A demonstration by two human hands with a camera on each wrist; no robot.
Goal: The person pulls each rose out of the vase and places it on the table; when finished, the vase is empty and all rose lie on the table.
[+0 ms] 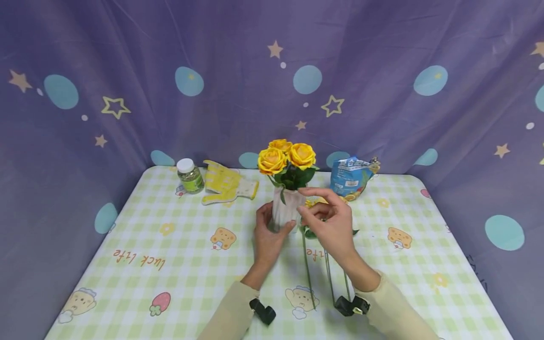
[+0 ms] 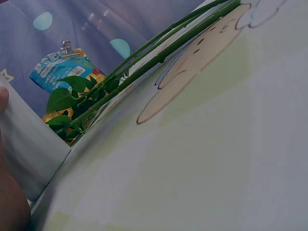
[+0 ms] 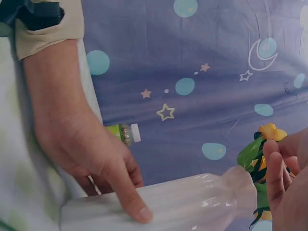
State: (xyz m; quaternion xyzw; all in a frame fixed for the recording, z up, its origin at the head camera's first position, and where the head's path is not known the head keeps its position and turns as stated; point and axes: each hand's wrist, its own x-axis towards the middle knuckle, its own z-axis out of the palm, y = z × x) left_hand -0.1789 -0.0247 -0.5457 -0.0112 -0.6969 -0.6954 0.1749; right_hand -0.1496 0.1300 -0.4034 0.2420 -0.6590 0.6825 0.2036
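Yellow roses (image 1: 294, 155) stand in the white vase (image 1: 288, 208); steady it with your left hand (image 1: 270, 238), curled round its lower part, and move your empty right hand (image 1: 333, 226), fingers parted beside its rim, gently.

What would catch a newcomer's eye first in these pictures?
Probably the bright yellow roses, bunched at the top of the white vase near the middle of the head view. Next come the hands: the left hand grips the vase low down, while the right hand is up by its rim. Behind everything hangs a purple curtain patterned with stars and pale blue spots.
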